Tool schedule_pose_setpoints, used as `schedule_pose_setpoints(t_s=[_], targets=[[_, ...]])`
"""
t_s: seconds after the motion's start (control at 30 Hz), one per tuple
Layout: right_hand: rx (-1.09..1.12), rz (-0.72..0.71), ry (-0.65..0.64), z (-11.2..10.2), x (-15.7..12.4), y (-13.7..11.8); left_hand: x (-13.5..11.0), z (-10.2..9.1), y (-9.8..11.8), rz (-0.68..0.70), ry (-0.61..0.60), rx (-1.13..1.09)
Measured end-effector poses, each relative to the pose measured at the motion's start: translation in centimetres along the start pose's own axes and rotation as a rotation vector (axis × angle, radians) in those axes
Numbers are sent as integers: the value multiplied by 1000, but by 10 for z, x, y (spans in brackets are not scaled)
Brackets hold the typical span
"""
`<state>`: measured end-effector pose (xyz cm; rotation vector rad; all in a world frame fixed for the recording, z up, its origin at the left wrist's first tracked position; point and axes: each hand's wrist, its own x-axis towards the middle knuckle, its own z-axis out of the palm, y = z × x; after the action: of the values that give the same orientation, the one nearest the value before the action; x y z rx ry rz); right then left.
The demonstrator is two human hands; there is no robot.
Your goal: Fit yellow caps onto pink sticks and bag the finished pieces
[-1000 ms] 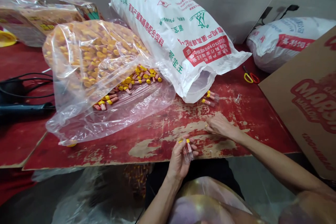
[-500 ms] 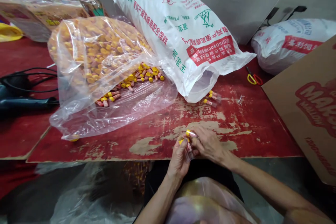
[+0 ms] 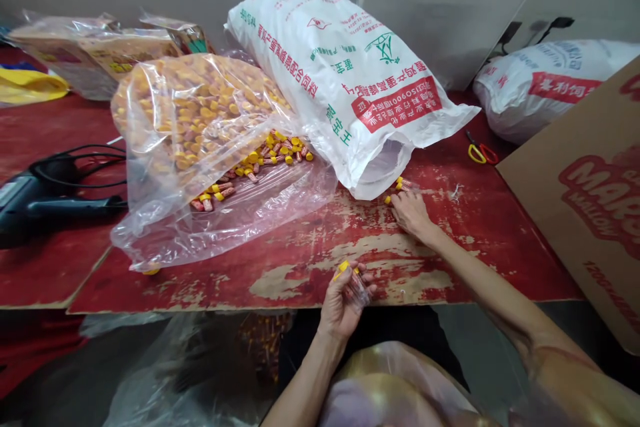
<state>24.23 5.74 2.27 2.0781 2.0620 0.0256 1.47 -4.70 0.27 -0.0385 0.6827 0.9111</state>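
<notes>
Inspection at the worktop [image 3: 300, 280], a red-painted board with heavily worn paint, finds the left hand [image 3: 345, 300] closed around several clear yellow-capped tubes [image 3: 358, 288], held loosely in the fingers just above the board's near edge. The right hand [image 3: 411, 213] is extended across the board, its fingertips [image 3: 396, 201] at a small group of loose tubes [image 3: 401, 183] beside the mouth of a white woven sack [image 3: 340, 73]; whether it has a firm grip on any tube cannot be determined from this view. Farther left, a slumped clear plastic bag [image 3: 195, 120] holds a large mass of tubes, and more lie spilled on a clear plastic sheet [image 3: 260, 220] at its mouth. A dark power tool [image 3: 50, 203] with its cord, red-handled scissors [image 3: 481, 152] and a printed cardboard sheet [image 3: 575, 193] occupy the surrounding area. Risks noted: the tubes are small and appear liable to roll, so a loose hold could send them over the near edge into the plastic [image 3: 395, 393] on the person's lap. A shift of the slumped bag could also spill further tubes, and contact with the sack could scatter the loose group.
</notes>
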Motion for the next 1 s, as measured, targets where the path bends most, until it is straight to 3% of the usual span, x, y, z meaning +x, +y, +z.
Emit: schedule_pose_setpoints(t_s=[0.1,0.27,0.37,0.53,0.73,0.9,1.0], targets=[[34,-54,-59,-5,-12,1,2,-1,0,-22,0,-20],[92,-277,-265,-21,-41,2,5,-1,1,-38,-7,2],[57,-277,-335,-22,-47,-8,7,-1,1,-58,-7,1],[98,-263,-325,-20,-45,-19,11,4,1,-62,-29,2],[191,-221,-194,-15,-56,-24,8,7,3,-88,-75,-102],[709,-89,159,-2,-98,-78,4,-3,6,-44,-165,-184],[705,-170,276,-6,-115,-102,6,-9,7,-36,-160,-198]])
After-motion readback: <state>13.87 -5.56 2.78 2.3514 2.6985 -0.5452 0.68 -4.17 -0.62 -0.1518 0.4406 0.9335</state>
